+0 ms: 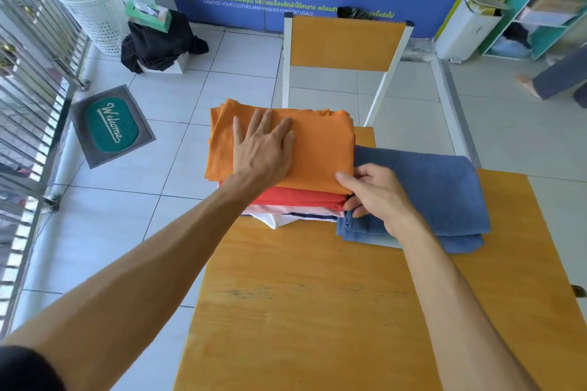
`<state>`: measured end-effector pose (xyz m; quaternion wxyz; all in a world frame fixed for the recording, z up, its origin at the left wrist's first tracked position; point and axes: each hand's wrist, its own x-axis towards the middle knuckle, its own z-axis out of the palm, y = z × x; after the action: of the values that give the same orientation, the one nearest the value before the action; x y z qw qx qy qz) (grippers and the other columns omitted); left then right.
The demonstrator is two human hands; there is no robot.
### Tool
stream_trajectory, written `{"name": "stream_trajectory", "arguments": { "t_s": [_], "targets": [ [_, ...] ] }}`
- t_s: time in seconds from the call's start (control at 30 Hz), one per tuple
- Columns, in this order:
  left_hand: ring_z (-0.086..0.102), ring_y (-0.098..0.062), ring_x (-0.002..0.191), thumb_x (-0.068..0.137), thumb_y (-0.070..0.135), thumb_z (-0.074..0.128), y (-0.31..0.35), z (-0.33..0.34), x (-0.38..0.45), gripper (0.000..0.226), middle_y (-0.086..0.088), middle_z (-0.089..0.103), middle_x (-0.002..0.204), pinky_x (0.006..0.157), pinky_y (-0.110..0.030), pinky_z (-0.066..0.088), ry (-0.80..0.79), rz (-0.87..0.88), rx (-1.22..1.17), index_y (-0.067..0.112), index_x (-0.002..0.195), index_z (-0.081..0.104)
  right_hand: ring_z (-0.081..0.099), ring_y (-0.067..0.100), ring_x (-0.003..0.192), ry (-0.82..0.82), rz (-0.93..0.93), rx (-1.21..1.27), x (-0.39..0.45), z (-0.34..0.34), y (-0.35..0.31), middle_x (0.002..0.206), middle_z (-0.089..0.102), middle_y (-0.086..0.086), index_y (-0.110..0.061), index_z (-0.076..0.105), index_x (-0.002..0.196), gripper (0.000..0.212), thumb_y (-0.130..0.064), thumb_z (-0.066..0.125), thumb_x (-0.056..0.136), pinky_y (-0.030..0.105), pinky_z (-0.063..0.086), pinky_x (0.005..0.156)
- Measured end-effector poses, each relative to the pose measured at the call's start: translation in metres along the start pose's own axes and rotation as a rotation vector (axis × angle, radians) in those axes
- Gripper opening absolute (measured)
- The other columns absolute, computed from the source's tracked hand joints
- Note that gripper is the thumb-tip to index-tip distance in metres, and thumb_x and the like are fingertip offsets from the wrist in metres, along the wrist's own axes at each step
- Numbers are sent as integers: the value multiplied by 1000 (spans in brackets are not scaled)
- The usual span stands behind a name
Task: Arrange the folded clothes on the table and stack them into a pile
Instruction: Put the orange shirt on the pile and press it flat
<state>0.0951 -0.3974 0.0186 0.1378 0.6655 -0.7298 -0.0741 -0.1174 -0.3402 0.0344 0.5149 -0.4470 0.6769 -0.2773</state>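
A pile of folded clothes stands at the far left corner of the wooden table [317,295]. An orange garment [320,149] lies on top, with a red one [301,195] under it and pale pink and white ones [279,216] at the bottom. My left hand [263,149] lies flat and spread on the orange garment. My right hand [378,194] pinches the pile's near right corner, thumb on the orange top and fingers under the red layers. A folded blue towel [444,190] lies right beside the pile, partly under my right hand.
A wooden chair [343,41] with a white frame stands behind the table. A white laundry basket [89,6], a black cloth heap [158,41] and a welcome mat [111,124] are on the tiled floor at left. A person's leg [559,79] shows at far right.
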Motion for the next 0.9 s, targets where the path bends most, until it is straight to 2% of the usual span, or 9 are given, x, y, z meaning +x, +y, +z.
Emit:
{"name": "stream_trajectory", "arguments": {
  "t_s": [0.13,0.3,0.4,0.5,0.57,0.63,0.73,0.8,0.9],
  "targets": [
    [7,-26,152,102,51,18,-6,8,-6,53,-6,20,163,120,-56,-3,-35,-25,32,36,151,32,59,10,51,65,40,192,1,0,13,74,66,7,-5,72,107,24,-25,75,93,25,53,49],
    [4,-23,153,102,51,17,-6,2,-1,54,-7,16,164,122,-53,1,-56,-57,-18,36,152,29,63,9,61,115,62,36,0,6,9,83,70,2,-14,69,102,19,-31,71,95,29,57,59],
    [7,-23,153,103,47,18,-17,-4,1,53,-9,19,164,122,-50,3,-2,-100,-10,33,152,32,66,5,84,339,-145,-130,9,4,-9,100,71,-8,-22,68,106,13,-30,67,95,22,53,73],
    [15,-28,150,102,44,18,-32,-3,2,52,-13,28,159,121,-53,8,53,-133,-19,25,144,41,64,13,103,394,-453,-328,25,16,-37,113,72,-5,-25,75,110,20,-25,59,98,25,48,83],
    [18,-29,149,101,43,17,-40,-2,6,51,-12,31,157,119,-57,12,54,-178,-70,18,139,40,56,23,126,345,-577,-501,40,30,-52,132,68,-1,-25,73,121,28,-27,52,102,37,46,101],
    [10,-25,152,103,41,19,-46,-2,9,54,-8,22,162,120,-55,11,7,-255,-150,14,147,32,33,28,148,198,-564,-753,52,44,-60,157,47,2,-26,59,142,41,-36,41,107,46,29,117],
    [8,-23,153,104,40,20,-53,-1,8,57,-6,16,164,120,-53,13,-47,-312,-227,14,154,21,7,26,158,47,-455,-962,70,52,-54,170,19,3,-26,34,158,53,-43,29,108,57,11,122],
    [17,-27,150,104,36,24,-55,-1,7,55,-8,25,161,119,-52,18,-14,-292,-238,12,153,24,13,26,156,107,-420,-898,81,43,-49,167,26,2,-23,33,157,51,-38,32,109,61,17,119],
    [35,-33,139,97,22,35,-53,-5,14,51,-13,44,148,115,-49,25,90,-218,-189,9,146,40,40,31,141,211,-428,-803,90,24,-52,150,53,5,-18,46,150,46,-34,44,107,52,38,109]
  ]
}}
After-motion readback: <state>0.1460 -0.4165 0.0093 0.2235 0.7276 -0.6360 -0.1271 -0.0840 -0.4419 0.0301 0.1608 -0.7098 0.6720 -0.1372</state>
